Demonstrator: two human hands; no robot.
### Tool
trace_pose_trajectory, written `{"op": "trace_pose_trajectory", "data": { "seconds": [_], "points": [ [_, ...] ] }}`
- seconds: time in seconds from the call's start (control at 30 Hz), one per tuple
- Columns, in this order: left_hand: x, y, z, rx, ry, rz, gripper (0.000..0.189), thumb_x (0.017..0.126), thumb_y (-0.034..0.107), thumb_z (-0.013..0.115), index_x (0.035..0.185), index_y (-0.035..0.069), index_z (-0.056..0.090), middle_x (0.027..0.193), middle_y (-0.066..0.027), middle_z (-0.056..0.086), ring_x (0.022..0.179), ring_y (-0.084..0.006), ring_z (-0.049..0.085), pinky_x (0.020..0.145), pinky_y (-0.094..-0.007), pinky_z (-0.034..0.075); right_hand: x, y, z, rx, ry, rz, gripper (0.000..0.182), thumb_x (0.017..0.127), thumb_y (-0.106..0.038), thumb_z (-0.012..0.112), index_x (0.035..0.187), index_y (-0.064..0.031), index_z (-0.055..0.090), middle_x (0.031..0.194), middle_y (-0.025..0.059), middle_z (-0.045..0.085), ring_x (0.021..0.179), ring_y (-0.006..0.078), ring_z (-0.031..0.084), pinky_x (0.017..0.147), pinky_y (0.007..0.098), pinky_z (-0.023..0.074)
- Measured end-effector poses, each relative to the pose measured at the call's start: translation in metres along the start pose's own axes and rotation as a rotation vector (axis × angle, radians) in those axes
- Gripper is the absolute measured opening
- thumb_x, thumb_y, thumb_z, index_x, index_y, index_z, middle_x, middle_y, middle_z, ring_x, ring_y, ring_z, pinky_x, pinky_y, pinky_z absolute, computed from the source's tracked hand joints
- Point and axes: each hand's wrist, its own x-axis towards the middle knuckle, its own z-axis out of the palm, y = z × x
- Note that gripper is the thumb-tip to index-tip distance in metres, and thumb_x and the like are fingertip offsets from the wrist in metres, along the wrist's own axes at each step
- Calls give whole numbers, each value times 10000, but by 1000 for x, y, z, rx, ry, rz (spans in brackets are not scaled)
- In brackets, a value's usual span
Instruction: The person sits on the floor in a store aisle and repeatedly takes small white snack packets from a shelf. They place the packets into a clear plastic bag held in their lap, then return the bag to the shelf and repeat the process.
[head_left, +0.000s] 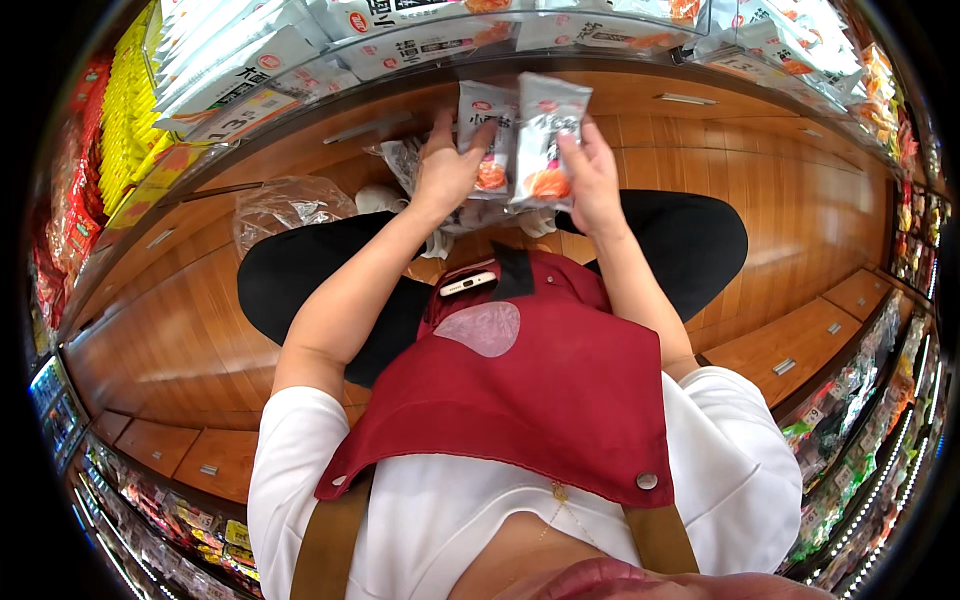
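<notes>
My left hand (448, 166) holds a silver-white snack packet (491, 177), with the thumb across its front. In my right hand (594, 180) is a second, similar snack packet (546, 185), gripped along its right side. Both packets bear writing and a picture of orange food. They stand nearly upright, side by side, below the front edge of the shelf. Behind my left wrist, more silvery packaging (401, 159) shows, partly hidden by the hand. A crumpled clear plastic bag (289, 206) lies on the wooden floor beside my knee.
A shelf with a clear front lip (442, 45) holds rows of white snack packets (232, 75). Yellow packets (131, 112) and red packets (79, 217) fill its left end. Wooden drawers (787, 349) and stocked shelves stand behind me. A phone (469, 283) pokes from my red apron's pocket.
</notes>
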Motion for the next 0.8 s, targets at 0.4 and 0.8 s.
{"op": "trace_pose_trajectory", "data": {
  "seconds": [0.4,0.8],
  "points": [
    [-33,46,-4,-409,8,105,487,885,346,567,1114,-42,382,941,-205,593,902,-284,605,781,-354,462,-18,-12,48,-660,-21,-269,465,961,-232,381,1361,-10,299,1229,223,365,1117,337,410,979,360,317],
    [-52,111,-63,-924,-37,538,501,934,218,480,1302,-26,244,1242,-141,410,1116,-210,453,943,-348,359,4,-162,111,-464,-303,-303,624,652,-139,734,1216,7,508,1147,115,558,1014,183,552,894,309,432]
  ]
}}
